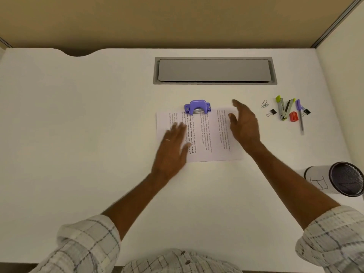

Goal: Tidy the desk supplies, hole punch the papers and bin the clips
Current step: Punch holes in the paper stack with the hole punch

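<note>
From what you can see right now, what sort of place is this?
Probably an office cubicle: a white desk with a grey cable hatch, tan partition walls, and stationery such as a purple hole punch on printed papers.

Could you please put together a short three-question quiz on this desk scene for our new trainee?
1. True or false: the purple punch sits at the far edge of the papers.
2. Which hand lies flat on the papers: A) left hand B) right hand?
3. What small red thing lies between the stapler and the pen?

Key
1. True.
2. A; the right hand is open, apparently lifted above the sheet's right side.
3. It looks like a sharpener.
</note>
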Available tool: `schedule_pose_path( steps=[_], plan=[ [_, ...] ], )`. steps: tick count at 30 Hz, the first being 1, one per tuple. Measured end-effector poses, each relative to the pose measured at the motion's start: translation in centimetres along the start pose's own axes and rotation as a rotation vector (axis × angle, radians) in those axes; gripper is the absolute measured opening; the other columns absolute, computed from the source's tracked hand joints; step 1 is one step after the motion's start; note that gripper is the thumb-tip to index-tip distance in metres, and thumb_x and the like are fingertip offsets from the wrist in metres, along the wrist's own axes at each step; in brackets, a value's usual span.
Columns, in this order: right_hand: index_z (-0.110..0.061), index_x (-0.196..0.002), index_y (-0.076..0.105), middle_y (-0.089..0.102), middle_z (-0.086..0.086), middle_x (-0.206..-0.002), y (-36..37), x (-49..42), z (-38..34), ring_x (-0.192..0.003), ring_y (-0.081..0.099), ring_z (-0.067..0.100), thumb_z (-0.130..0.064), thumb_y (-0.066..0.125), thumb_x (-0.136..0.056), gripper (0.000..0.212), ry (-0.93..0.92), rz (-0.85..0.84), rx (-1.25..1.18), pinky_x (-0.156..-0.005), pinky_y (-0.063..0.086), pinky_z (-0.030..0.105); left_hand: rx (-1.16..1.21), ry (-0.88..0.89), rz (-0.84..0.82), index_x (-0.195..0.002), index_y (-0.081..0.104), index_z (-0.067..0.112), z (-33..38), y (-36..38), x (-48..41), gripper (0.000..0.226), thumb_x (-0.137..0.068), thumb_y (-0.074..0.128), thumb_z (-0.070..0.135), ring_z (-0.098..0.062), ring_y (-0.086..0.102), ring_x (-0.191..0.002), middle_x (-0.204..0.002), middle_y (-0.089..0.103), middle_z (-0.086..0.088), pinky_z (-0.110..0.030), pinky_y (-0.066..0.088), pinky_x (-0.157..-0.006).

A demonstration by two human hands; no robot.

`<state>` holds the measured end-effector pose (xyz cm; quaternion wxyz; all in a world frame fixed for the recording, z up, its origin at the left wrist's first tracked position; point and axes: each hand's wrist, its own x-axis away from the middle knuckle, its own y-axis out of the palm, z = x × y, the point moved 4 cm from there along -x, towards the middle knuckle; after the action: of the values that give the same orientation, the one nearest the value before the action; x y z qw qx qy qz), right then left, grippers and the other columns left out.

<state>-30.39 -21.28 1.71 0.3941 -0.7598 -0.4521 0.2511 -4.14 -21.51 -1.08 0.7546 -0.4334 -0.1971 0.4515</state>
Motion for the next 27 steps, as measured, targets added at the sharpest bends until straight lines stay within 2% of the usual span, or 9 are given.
schedule_pose_path(
  steps=[2, 4, 7, 9, 14, 23, 27],
  plan=[
    [-0.014, -0.155, 0.036, 0.040, 0.007, -0.159, 1.4, -0.1, -2.2, -0.147, 0.039, 0.024, -0.016, 0.049, -0.104, 0.053, -0.205, -0.124, 0.126, -0.120, 0.033, 0.035, -0.128, 0.117, -0.144, -0.165, 0.025, 0.008, 1.8, 3.0, 1.0, 0.065, -0.110, 0.039, 0.038, -0.024, 0.011, -0.164, -0.174, 0.020, -0.009, -0.047, 0.016, -0.134],
    [-0.011, -0.159, 0.024, 0.023, 0.007, -0.166, 2.9, -0.2, -4.2, -0.155, 0.021, 0.024, -0.012, 0.044, -0.106, 0.057, -0.385, -0.256, 0.250, -0.127, 0.022, 0.039, -0.182, 0.120, -0.248, -0.167, 0.014, 0.011, 2.5, 5.4, 1.4, 0.068, -0.111, 0.031, 0.044, -0.021, 0.000, -0.164, -0.177, 0.008, -0.006, -0.047, 0.010, -0.135],
    [-0.008, -0.160, 0.014, 0.009, 0.010, -0.169, 4.5, -0.8, -6.5, -0.157, 0.007, 0.026, -0.011, 0.040, -0.106, 0.060, -0.523, -0.367, 0.349, -0.128, 0.012, 0.042, -0.201, 0.095, -0.270, -0.168, 0.008, 0.013, 2.6, 6.9, 0.9, 0.069, -0.110, 0.026, 0.047, -0.023, 0.001, -0.165, -0.177, 0.004, -0.005, -0.047, 0.005, -0.135],
    [-0.007, -0.160, 0.008, 0.002, 0.010, -0.169, 5.3, -1.2, -7.0, -0.158, 0.002, 0.026, -0.013, 0.040, -0.104, 0.065, -0.535, -0.425, 0.416, -0.129, 0.009, 0.042, -0.209, 0.076, -0.266, -0.167, 0.009, 0.011, 2.2, 7.3, 0.5, 0.070, -0.110, 0.026, 0.047, -0.024, 0.004, -0.165, -0.176, 0.007, -0.007, -0.048, 0.005, -0.135],
    [-0.007, -0.160, 0.002, -0.003, 0.011, -0.169, 6.4, -1.5, -7.2, -0.158, 0.000, 0.024, -0.016, 0.042, -0.103, 0.071, -0.494, -0.498, 0.449, -0.129, 0.006, 0.040, -0.225, 0.083, -0.234, -0.166, 0.021, 0.008, 1.7, 7.4, 0.3, 0.064, -0.110, 0.034, 0.038, -0.026, 0.017, -0.163, -0.174, 0.019, -0.010, -0.052, 0.018, -0.133],
    [-0.011, -0.161, 0.001, -0.005, 0.008, -0.169, 6.5, -3.3, -7.2, -0.157, 0.000, 0.023, -0.018, 0.045, -0.104, 0.073, -0.469, -0.669, 0.470, -0.128, 0.003, 0.041, -0.252, 0.075, -0.237, -0.167, 0.017, 0.010, 1.9, 7.5, 0.4, 0.065, -0.111, 0.025, 0.040, -0.024, 0.010, -0.164, -0.176, 0.012, -0.007, -0.049, 0.012, -0.134],
    [-0.011, -0.160, -0.007, -0.013, 0.008, -0.169, 6.9, -3.9, -7.1, -0.157, -0.007, 0.023, -0.030, 0.051, -0.102, 0.084, -0.451, -0.779, 0.486, -0.127, 0.000, 0.045, -0.283, 0.083, -0.209, -0.166, 0.022, 0.009, 1.7, 7.6, 0.4, 0.064, -0.110, 0.028, 0.040, -0.026, 0.015, -0.164, -0.175, 0.018, -0.008, -0.050, 0.015, -0.133]
  ],
)
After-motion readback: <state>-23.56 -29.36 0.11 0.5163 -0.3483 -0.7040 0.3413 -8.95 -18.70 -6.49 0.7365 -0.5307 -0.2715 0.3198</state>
